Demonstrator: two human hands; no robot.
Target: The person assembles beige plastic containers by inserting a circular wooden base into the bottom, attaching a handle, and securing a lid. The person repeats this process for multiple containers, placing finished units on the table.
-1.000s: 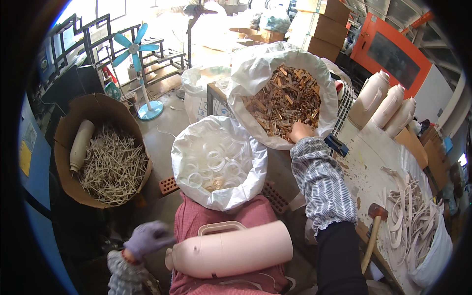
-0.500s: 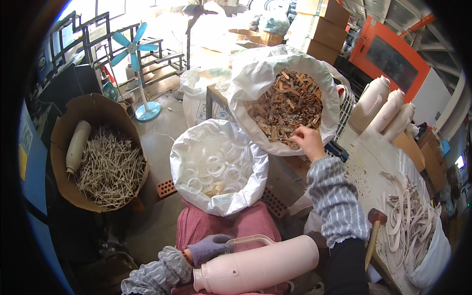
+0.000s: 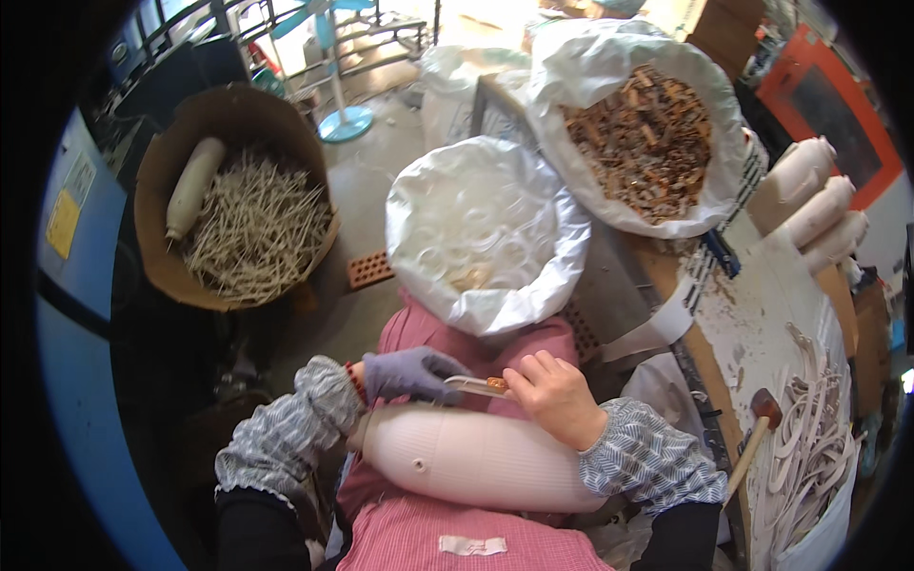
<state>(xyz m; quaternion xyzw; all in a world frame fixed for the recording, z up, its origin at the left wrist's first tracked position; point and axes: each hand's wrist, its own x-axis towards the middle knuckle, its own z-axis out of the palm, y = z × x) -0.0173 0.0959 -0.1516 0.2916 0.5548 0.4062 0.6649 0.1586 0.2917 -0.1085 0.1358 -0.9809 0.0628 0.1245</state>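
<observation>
While the pale pink jug [image 3: 486,457] lies on its side across the person's lap, on a pink apron [image 3: 466,533], its handle [image 3: 465,383] faces the far side. A small orange-brown piece [image 3: 496,383] is at the handle; I judge it is being fitted there, so the piece has been brought to the jug, but whether it is seated cannot be told. Fixing it looks to be what is left.

The jug's long axis runs mostly left to right, neck pointing left and slightly far, the other end right and slightly near, partly behind the right sleeve.

The gloved left hand [image 3: 409,373] is closed around the handle's left part; the bare right hand [image 3: 557,400] has its fingers together on the brown piece.

Just beyond the knees stands a white sack [image 3: 562,276] of clear rings. Far right of it, a larger white sack [image 3: 576,81] holds brown pieces like the one in hand. Farther left, a carton [image 3: 228,109] contains thin pale sticks [image 3: 262,233] and a pale bottle-shaped body [image 3: 195,188]. On the right, a bench [image 3: 762,314] bears a mallet [image 3: 747,452], pale strips [image 3: 804,447] and similar jugs [image 3: 804,181].
</observation>
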